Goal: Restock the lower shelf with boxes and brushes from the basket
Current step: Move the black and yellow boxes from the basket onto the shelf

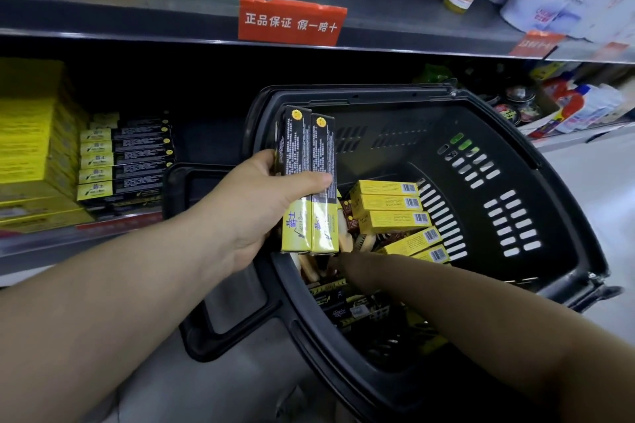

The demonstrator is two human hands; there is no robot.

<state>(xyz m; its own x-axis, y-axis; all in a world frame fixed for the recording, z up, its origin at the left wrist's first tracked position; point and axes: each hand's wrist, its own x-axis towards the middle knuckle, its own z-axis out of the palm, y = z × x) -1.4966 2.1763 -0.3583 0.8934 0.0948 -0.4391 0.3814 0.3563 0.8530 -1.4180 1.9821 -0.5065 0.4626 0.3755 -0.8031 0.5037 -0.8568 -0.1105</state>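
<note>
Two black-and-yellow boxes (307, 182) stand upright side by side in the left hand (256, 206), thumb across their fronts and fingers behind, held above the near-left rim of the black basket (536, 161). Right arm reaches down into the basket; the right hand (335, 261) is mostly hidden behind the held boxes, so I cannot tell whether it grips anything. Inside the basket lie several yellow boxes (391, 208) stacked along the far side with barcodes facing right, a few dark boxes (347, 302) nearer the camera, and pale wooden brushes (357, 240) between them (only partly visible). On the lower shelf (113, 227) to the left, a stack of matching black-and-yellow boxes (125, 161) sits beside a taller pile of plain yellow packs (29, 141). A red label (292, 19) hangs on the upper shelf edge
</note>
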